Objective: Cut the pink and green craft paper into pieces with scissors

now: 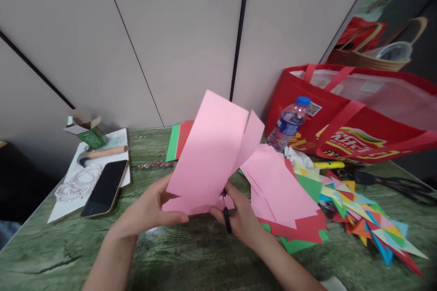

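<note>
A pink sheet of paper [210, 154] stands tilted up over the green table [68, 254], split by a cut running up its right side. My left hand [150, 211] pinches its lower left edge, fingers closed on the paper. My right hand [237, 216] grips black-handled scissors [226, 218] at the sheet's bottom edge, the blades hidden behind the paper. Just right of my hands lies a stack of pink, red and green sheets [290, 204].
A pile of coloured paper triangles [365, 218] lies at the right. A water bottle [289, 123] leans on a red tote bag [358, 118]. At the left are a phone [105, 188], a hammer [100, 153], bead bracelets [78, 182] and a small green box [87, 132].
</note>
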`<state>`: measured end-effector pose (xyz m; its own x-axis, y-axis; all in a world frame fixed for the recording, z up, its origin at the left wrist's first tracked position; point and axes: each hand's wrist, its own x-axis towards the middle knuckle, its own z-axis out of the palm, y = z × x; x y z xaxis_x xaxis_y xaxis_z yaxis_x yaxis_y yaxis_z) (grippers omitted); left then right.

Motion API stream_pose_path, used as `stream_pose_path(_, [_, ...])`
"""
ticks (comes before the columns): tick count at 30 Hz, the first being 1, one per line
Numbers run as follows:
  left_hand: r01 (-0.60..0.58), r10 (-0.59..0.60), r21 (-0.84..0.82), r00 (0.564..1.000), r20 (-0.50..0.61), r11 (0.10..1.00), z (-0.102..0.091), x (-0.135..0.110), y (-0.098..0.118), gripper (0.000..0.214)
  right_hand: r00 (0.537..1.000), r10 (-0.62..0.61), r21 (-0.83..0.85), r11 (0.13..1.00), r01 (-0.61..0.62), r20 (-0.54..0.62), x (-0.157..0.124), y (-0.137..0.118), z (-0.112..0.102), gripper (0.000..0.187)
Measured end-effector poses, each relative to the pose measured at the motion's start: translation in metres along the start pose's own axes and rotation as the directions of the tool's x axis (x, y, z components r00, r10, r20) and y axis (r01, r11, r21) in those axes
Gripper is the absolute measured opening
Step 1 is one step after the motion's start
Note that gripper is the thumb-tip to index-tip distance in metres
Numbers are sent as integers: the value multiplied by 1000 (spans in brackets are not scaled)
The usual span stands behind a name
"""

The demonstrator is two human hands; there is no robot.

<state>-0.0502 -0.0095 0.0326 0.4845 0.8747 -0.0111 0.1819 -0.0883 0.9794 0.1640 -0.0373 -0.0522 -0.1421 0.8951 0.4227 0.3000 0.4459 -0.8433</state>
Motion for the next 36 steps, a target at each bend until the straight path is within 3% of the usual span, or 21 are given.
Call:
stream_pose_path(2, [-15, 24, -134, 997, 70, 991, -3, -1, 3, 76, 998, -66, -106, 992, 65, -13, -1, 3, 1, 42])
stream_pose_path(4, [-36, 51, -241, 997, 59, 970, 0, 2, 5, 72, 994, -109, -178, 978, 106, -6, -2, 7, 1, 45])
stream_pose_path(6, [-77, 63, -266, 996, -60, 961, 8, 7, 6, 59, 993, -114, -203, 972, 116, 19, -2, 11, 2, 55])
stream_pose_path(9, [-106, 49, -183, 955, -293, 977, 24, 15, 4, 52, 995, -75, -163, 983, 86, 73, -2, 14, 3, 66])
stream_pose_path(11, [-84, 23, -164, 939, -343, 983, 31, 19, 1, 50, 994, -46, -109, 992, 56, 98, -2, 13, 4, 61])
stream_pose_path(14, [-28, -29, -162, 940, -339, 986, 36, 26, -8, 36, 995, 20, -11, 1000, -19, 95, -2, 10, 5, 44])
stream_pose_path(18, [-11, -38, -155, 951, -307, 988, 46, 33, -27, 24, 990, 140, 121, 983, -140, 8, 0, 3, 3, 30])
stream_pose_path(22, [-83, 87, 26, 959, -269, 996, 62, 37, -46, 44, 973, 225, 240, 949, -205, -57, 2, 1, 1, 26])
stream_pose_path(26, [-162, 203, 170, 945, -257, 972, 74, 40, -58, 57, 975, 220, 250, 947, -202, -45, 2, -1, 2, 25])
stream_pose_path(29, [-177, 230, 224, 943, -239, 958, 77, 42, -60, 35, 988, 152, 219, 966, -141, -38, 1, -2, 4, 25])
stream_pose_path(32, [-115, 165, 158, 920, -354, 981, 72, 42, -53, 8, 996, 85, 170, 982, -77, -39, -2, -3, 4, 25])
stream_pose_path(35, [-98, 47, -67, 843, -536, 993, 62, 39, -38, 7, 992, 51, 133, 990, -35, -118, -3, -2, 4, 29])
stream_pose_path(36, [-138, -28, -250, 827, -562, 958, 59, 38, -32, 7, 984, 59, 138, 990, -36, -169, -3, -2, 4, 31])
